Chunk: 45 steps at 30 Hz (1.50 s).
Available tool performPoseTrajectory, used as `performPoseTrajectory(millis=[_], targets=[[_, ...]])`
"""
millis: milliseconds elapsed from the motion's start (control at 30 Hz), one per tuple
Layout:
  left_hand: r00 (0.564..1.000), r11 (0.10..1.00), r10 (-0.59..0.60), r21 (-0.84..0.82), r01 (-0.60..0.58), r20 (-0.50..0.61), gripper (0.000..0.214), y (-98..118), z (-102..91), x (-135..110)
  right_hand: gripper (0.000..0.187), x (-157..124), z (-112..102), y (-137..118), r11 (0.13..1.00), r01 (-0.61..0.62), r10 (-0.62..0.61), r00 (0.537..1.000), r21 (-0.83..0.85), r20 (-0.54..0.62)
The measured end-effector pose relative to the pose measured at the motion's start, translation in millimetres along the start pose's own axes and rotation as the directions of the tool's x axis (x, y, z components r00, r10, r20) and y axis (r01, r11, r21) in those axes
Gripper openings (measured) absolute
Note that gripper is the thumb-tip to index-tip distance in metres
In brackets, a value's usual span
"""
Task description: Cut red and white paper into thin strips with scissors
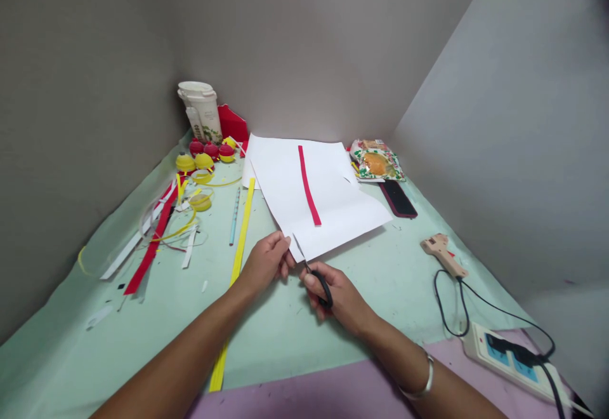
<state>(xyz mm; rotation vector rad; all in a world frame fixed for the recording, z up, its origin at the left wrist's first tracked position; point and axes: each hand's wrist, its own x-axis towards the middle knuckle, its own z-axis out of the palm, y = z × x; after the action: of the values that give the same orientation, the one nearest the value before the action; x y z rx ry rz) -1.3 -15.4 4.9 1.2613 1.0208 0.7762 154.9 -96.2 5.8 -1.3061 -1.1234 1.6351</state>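
Note:
A large white sheet of paper [276, 178] lies at the middle of the table, its near corner lifted toward me. My left hand [269, 259] pinches that corner between thumb and fingers. In my right hand [335, 292] is a pair of scissors [325, 287] with black handles, its blades parted at the near edge of the sheet, close to my left fingertips. On top of the sheet rests a narrow red strip [308, 184], slightly curved. A long yellow strip [245, 222] runs under my left forearm.
Left are red and white strips [152, 251], yellow loops, several red and yellow round pieces [204, 160], and a white bucket [202, 111]. A pencil [235, 216] lies near the sheet. Right are food packets [378, 162], a phone [398, 199], a glue gun [445, 255] and a power strip [509, 362] with cables.

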Motion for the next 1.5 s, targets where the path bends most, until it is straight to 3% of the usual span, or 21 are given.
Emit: performPoseTrajectory(millis=[800,1167,1500], targets=[[1.000,1.000,0.009,0.011,-0.008,-0.011,0.032,-1.8,-0.1,-0.7,0.030,-1.0,-0.9,-2.3,1.000,0.003,-0.003,1.000,-0.029,0.006],[1.000,1.000,-0.006,-0.005,0.006,-0.021,0.032,-1.7,0.9,-1.0,0.033,1.6,-5.7,2.5,0.999,-0.012,0.011,0.999,0.036,0.043],[0.999,1.000,0.006,0.008,-0.005,-0.041,0.034,-4.0,0.0,-0.9,0.032,-0.1,-2.8,-2.1,0.999,-0.002,0.004,0.999,-0.033,0.045]])
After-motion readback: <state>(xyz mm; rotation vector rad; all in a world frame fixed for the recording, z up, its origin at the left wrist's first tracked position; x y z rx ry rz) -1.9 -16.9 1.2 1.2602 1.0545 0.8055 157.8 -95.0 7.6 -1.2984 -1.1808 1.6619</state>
